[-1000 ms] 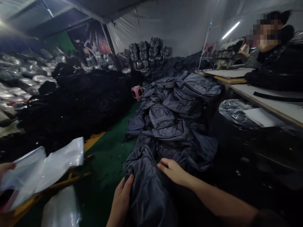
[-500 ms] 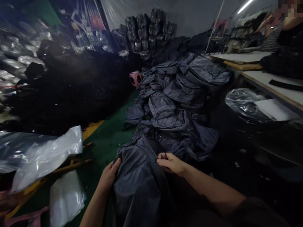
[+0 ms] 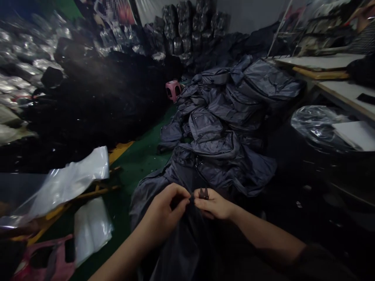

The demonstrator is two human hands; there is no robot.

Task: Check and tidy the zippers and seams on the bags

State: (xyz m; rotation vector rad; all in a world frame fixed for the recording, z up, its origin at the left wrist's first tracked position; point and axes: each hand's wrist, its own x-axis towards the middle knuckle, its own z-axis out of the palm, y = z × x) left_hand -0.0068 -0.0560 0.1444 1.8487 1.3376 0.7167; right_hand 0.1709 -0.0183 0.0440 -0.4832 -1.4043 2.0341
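A dark grey fabric bag [image 3: 181, 238] hangs over my lap, its upper part reaching forward to the pile. My left hand [image 3: 168, 208] is closed, thumb and fingertips pinching the bag's edge near the middle. Close beside it, almost touching, my right hand [image 3: 215, 203] is closed at the same edge. Out of the right fist stick the two dark points of what look like small thread snips [image 3: 203, 193]. The exact bit of cloth between the fingertips is too small and dark to make out.
Ahead lies a heap of similar grey bags [image 3: 211, 128]. A pink stool [image 3: 173, 91] stands beyond it, another pink stool [image 3: 66, 253] at lower left. Plastic sheets [image 3: 92, 228] lie left on the green floor [image 3: 140, 152]. Worktables [image 3: 336, 88] edge the right side, near a person's arm.
My left hand has moved right, from the bag's left side to its middle edge beside my right hand. The view has shifted somewhat; my right hand keeps its hold.
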